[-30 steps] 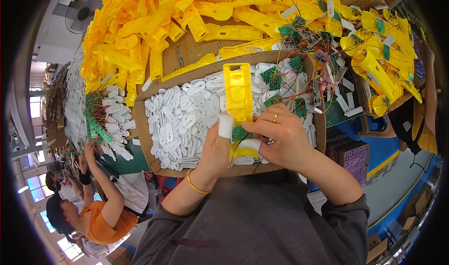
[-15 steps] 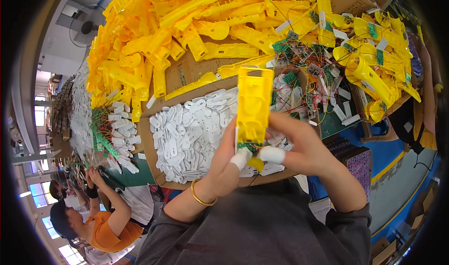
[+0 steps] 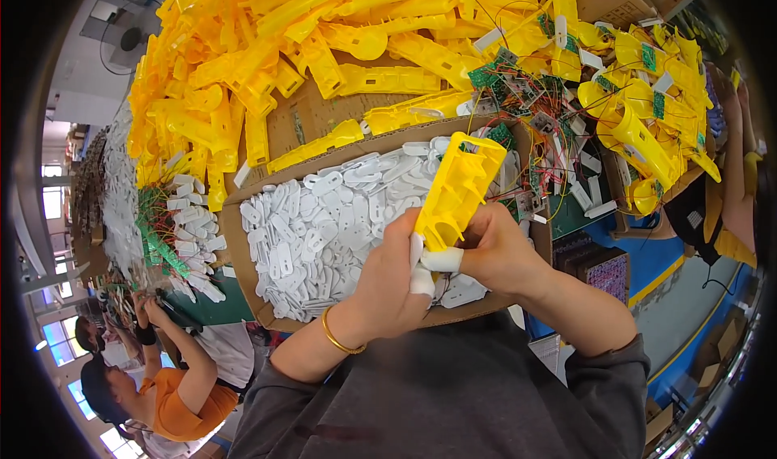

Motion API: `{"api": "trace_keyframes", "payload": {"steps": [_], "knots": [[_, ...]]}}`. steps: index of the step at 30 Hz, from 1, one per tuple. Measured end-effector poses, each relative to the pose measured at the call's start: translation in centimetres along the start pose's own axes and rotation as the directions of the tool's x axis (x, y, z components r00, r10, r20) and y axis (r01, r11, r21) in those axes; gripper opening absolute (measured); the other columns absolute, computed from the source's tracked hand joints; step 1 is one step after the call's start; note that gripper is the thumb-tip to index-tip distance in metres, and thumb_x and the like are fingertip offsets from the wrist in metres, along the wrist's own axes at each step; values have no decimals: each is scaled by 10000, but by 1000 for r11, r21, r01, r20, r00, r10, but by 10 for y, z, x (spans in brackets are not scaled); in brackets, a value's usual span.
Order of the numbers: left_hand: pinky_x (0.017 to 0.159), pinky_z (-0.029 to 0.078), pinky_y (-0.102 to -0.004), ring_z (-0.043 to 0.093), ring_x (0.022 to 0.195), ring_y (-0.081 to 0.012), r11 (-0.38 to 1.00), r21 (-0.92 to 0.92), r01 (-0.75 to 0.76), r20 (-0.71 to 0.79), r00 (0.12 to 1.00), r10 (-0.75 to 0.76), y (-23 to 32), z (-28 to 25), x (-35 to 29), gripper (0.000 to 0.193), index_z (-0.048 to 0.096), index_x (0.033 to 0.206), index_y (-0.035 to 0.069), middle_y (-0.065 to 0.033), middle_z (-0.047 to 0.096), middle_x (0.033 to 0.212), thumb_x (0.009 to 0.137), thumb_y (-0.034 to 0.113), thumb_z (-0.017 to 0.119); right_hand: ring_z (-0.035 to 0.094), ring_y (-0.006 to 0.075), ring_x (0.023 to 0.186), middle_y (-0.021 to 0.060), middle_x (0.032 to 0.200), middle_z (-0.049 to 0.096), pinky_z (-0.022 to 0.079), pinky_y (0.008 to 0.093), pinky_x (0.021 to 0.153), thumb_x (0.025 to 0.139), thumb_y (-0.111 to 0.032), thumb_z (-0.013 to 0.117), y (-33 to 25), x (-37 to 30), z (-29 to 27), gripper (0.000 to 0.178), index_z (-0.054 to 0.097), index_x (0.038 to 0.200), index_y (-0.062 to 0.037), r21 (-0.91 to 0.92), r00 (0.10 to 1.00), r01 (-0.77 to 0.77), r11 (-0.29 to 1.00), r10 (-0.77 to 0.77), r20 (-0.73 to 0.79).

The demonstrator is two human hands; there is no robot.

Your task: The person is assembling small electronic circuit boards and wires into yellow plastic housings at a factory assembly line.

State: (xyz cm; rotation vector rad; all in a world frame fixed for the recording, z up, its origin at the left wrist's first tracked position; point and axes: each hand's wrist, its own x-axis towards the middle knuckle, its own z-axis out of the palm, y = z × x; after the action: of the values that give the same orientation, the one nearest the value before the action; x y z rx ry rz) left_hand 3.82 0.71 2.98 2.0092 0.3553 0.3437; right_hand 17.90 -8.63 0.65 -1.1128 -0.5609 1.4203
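Both my hands hold one yellow plastic housing (image 3: 461, 188), tilted with its far end leaning right, above a cardboard box of white pieces. Ribs and hollows show on its inner side. My left hand (image 3: 394, 273) is closed round its lower left side, thumb wrapped in white. From the right, my right hand (image 3: 498, 252) grips its lower end, its white-covered thumb pressed there. A white edge shows by the left fingers; what it belongs to is hidden. Under the hands lie many flat white plastic pieces (image 3: 312, 232) in the cardboard box (image 3: 243, 277).
A heap of yellow housings (image 3: 267, 62) fills the back. Green circuit boards with wires (image 3: 518, 78) lie behind the box. Finished-looking yellow assemblies (image 3: 647, 127) are piled at right. White parts with wires (image 3: 190, 232) lie left. A person in orange (image 3: 174, 402) sits at left.
The yellow housing has tipped to the right and come lower. The green board seen at its lower end before is now hidden by my thumbs. My view has shifted slightly.
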Motion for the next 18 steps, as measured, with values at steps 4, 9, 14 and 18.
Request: {"api": "trace_keyframes", "payload": {"steps": [4, 9, 14, 18], "knots": [[724, 458, -419, 568, 839, -409, 994, -19, 106, -6, 994, -106, -16, -3, 0, 536, 237, 1270, -43, -242, 541, 964, 777, 43, 428, 616, 100, 751, 40, 878, 650, 500, 241, 680, 756, -39, 693, -5, 11, 7, 202, 635, 945, -2, 29, 997, -58, 998, 59, -48], [724, 478, -382, 595, 825, -314, 919, -377, 117, -65, 986, -152, -16, -5, 3, 510, 260, 1287, -8, -210, 554, 988, 815, 94, 421, 614, 115, 790, 27, 892, 648, 498, 255, 690, 770, -55, 680, -19, 15, 14, 299, 595, 1051, 0, 130, 996, -72, 989, 66, 51], [689, 506, -343, 612, 773, -228, 410, -906, 103, -20, 959, -283, 11, -29, 10, 458, 297, 1292, 47, -161, 570, 1013, 929, 310, 389, 619, 137, 756, 58, 811, 643, 492, 301, 675, 747, -34, 669, -33, -4, 10, 479, 523, 1202, -60, -903, 896, 355, 241, -365, 254], [647, 511, -347, 614, 734, -224, 470, -882, 48, -158, 908, -389, 5, -39, 14, 451, 345, 1261, 65, -153, 588, 987, 968, 400, 273, 506, 77, 612, 16, 675, 548, 406, 226, 577, 744, -71, 679, -58, -19, 6, 465, 529, 1184, -56, -730, 970, 230, 644, -212, 118]]}}
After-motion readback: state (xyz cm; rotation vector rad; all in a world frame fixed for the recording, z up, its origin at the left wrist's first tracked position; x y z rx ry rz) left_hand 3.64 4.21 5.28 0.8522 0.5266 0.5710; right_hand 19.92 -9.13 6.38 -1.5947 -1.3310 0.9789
